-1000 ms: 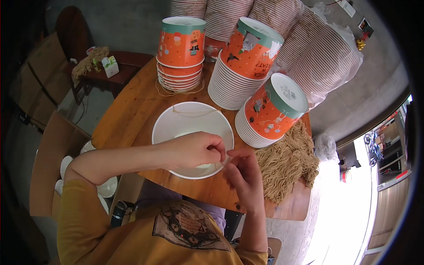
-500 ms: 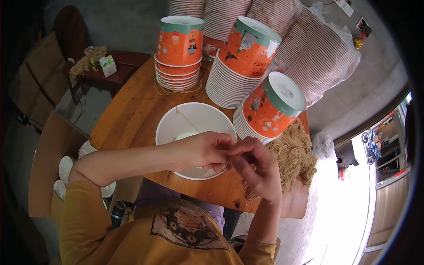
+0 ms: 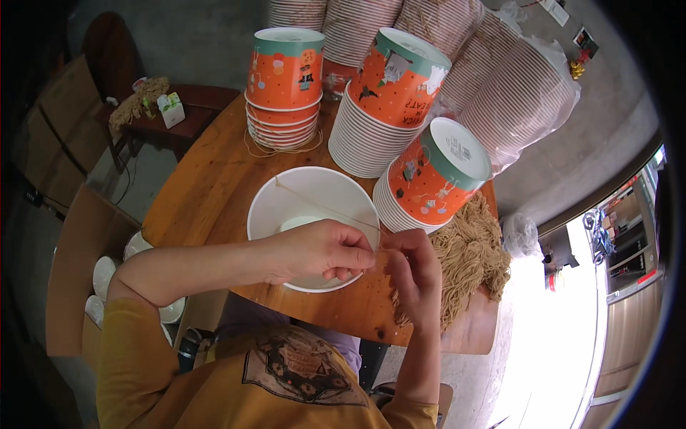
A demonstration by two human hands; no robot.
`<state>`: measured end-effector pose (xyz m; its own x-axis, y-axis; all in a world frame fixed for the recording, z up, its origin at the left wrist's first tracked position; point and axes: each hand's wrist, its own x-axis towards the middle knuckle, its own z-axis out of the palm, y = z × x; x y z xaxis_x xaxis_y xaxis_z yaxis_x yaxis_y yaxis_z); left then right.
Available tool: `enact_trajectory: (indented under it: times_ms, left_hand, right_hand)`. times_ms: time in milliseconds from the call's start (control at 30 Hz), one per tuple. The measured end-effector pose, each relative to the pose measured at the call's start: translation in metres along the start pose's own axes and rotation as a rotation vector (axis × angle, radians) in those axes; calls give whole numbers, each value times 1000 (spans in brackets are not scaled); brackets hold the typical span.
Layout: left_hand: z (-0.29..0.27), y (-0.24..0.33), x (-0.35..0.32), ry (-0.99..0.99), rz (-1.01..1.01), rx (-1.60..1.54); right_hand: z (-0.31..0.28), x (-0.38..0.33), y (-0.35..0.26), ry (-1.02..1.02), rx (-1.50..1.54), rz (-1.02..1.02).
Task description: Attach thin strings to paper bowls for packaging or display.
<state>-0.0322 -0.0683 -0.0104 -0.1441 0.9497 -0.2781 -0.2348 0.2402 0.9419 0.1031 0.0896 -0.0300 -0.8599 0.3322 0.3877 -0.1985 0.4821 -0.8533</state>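
A white paper bucket stands mouth up on the wooden table in front of me, its inside visible. From a spot on its far left wall a thin tan cord stretches across the mouth to my hands. My left hand is over the bucket's near right part, its fingers pinched together on the cord. Just right of the rim, my right hand is closed on the cord too, thumb against forefinger. The fingertips of the two hands are nearly touching, and the cord's end there is too small to make out.
Upside-down stacks of orange-and-green buckets stand on the table beyond the bucket. More wrapped stacks rise behind. A heap of tan cords lies right of my right hand. At left, a cardboard box contains white buckets.
My hands have moved slightly apart at the fingertips. The cord between bucket and hands now runs straighter and reaches my right hand. The view has shifted a little.
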Motion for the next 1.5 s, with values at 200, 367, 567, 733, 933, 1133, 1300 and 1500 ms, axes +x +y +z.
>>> enact_trajectory:
  times_ms: [200,367,567,733,933,1133,1300,1500]
  left_hand:
    - [-3,-2,2,2,18,-34]
    - [-5,2,3,13,-71,-221]
    - [-5,10,-4,1,-115,-243]
    - [-4,3,-2,28,-7,-75]
    - [6,1,-7,145,233,357]
    - [10,5,-9,182,308,540]
    - [8,1,-8,197,397,657]
    - [7,3,-11,262,452,852]
  right_hand:
    - [5,-14,-15,41,-251,-192]
    - [23,-18,-24,79,-338,-225]
    - [21,-18,-25,59,-222,-144]
    - [9,-12,-18,13,-142,-14]
    - [16,-12,-21,87,-266,-54]
    - [21,-10,-27,96,-338,-67]
    - [21,-11,-27,63,-344,-22]
    - [26,-13,-24,71,-316,10]
